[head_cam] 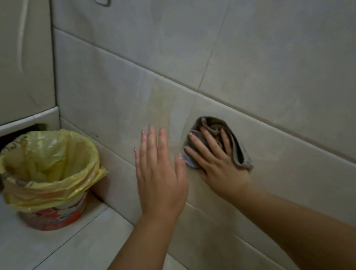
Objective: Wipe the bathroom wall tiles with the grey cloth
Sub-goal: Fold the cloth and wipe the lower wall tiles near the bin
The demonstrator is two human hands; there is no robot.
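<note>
While spread fingers (205,135) cover it, grey cloth (238,147) touches tile.

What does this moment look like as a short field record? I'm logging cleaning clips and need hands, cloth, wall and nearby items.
right hand: fingers spread, pressing the grey cloth flat on the wall
grey cloth: bunched and folded, under the right hand
left hand: open, flat by the wall, left of the cloth, holding nothing
wall tiles: beige, faint yellowish streak above the left hand
bin: yellow bag liner, on the tiled ledge in the corner, apart from both hands
</note>
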